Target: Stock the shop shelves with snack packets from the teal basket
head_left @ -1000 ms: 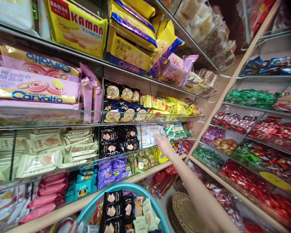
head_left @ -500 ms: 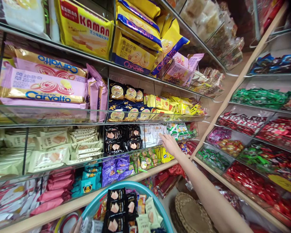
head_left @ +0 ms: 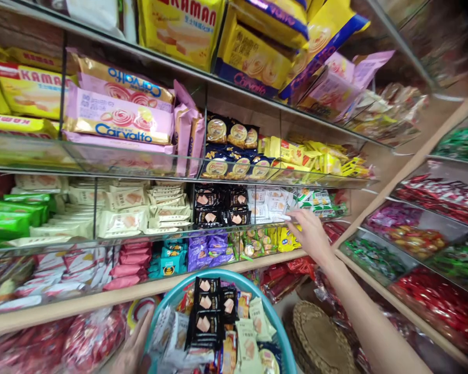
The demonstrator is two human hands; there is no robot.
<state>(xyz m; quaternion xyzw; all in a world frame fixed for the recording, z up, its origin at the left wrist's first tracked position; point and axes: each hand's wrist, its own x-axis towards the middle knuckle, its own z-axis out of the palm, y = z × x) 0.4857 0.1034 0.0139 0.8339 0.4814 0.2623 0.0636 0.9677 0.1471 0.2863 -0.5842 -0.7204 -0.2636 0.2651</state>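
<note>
My right hand [head_left: 310, 231] is at the shelf front, fingers closed round a small white packet [head_left: 283, 216] beside the other white packets [head_left: 260, 212]. Black wafer packets [head_left: 208, 200] lie left of these, green-and-white ones [head_left: 315, 200] to the right. Low in the view, my left hand [head_left: 134, 340] rests against the left side of a teal basket [head_left: 284, 332], its fingers extended and holding nothing. Inside the basket are black packets [head_left: 208, 317], cream packets [head_left: 246, 343] and white packets [head_left: 175, 335].
Glass-fronted shelves of snacks rise ahead, with pink Carvalfo packs [head_left: 119, 117] at the left. Candy bins [head_left: 437, 298] line the right side behind a wooden edge [head_left: 374, 288]. A round woven item [head_left: 320, 337] sits low, right of the basket.
The view has shifted left and down, showing more of the basket and my left hand. My right hand has drawn back slightly from the white packets, with one now between its fingers.
</note>
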